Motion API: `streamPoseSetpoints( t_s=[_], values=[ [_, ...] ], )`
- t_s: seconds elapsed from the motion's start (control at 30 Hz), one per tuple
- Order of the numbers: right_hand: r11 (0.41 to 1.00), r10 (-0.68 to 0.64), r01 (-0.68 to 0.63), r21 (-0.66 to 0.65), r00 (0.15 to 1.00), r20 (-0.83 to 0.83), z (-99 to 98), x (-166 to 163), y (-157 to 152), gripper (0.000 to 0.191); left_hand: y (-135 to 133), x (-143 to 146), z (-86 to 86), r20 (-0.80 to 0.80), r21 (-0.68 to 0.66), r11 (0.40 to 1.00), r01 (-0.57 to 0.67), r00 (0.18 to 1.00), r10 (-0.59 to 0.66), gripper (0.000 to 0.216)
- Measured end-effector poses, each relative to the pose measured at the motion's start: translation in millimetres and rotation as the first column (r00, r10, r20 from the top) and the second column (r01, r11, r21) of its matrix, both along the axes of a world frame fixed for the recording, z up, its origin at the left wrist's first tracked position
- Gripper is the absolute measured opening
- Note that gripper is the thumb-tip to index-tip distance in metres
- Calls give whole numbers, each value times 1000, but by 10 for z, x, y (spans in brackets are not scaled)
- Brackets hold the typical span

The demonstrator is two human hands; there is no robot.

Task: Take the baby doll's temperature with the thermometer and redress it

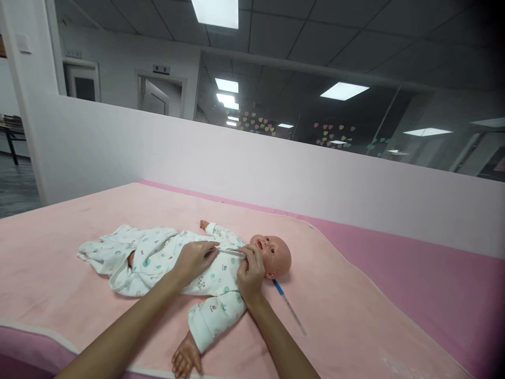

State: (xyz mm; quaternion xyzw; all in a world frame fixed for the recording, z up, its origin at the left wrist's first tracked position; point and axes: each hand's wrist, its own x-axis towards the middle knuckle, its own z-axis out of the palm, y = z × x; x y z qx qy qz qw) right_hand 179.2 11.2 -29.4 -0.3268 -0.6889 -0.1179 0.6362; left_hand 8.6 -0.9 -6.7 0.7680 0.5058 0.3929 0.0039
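Observation:
A baby doll (281, 255) lies on its back, its head toward the right. It wears a white patterned baby romper (221, 271), whose loose legs spread to the left. My left hand (196, 259) is closed at the chest, pinching the romper's front edge. Near the doll's neck, my right hand (251, 269) grips the same edge, fingers bent and pressed together. Between the hands the edge is pulled into a raised line. Beside the head lies a thin, clear stick with a blue end (278, 287), resembling a thermometer.
A pale pink blanket (351, 321) covers the padded surface under the doll, with darker pink padding (426, 266) showing along the right. Behind stands a low white wall (276, 179) with a glass window above it. A dark-legged table (11, 131) is at the far left.

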Motion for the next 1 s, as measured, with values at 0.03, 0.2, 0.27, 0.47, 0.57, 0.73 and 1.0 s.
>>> streamPoseSetpoints(
  t_s=[0.03, 0.2, 0.27, 0.47, 0.57, 0.73, 1.0],
  values=[
    [1000, -2, 2, 4, 1000, -3, -2, 1, 2, 34, -5, 1, 2, 1, 5, 1000, 3, 1000, -3, 29],
    [1000, -14, 15, 26, 1000, -10, 1, 10, 5, 35, -46, 3, 24, 47, 90, 996, -8, 999, 4, 29],
    [999, -17, 17, 37, 1000, -5, 7, 13, 2, 34, -68, -3, 53, 103, 120, 992, -46, 994, 34, 29],
    [999, -24, 24, 45, 1000, 1, 8, 18, -1, 35, -80, -59, 145, 162, -32, 989, -141, 976, 145, 30],
    [999, -26, 26, 45, 1000, -1, 5, 17, -1, 35, -51, -83, 142, 68, -121, 976, -182, 979, 191, 24],
    [999, -25, 25, 30, 1000, -10, 9, 15, -8, 35, -47, -101, 148, -36, -157, 979, -127, 992, 123, 12],
    [999, -21, 21, 46, 1000, -1, 21, 14, -10, 35, -69, -95, 161, -97, -165, 982, -92, 992, 76, 9]
  ],
)
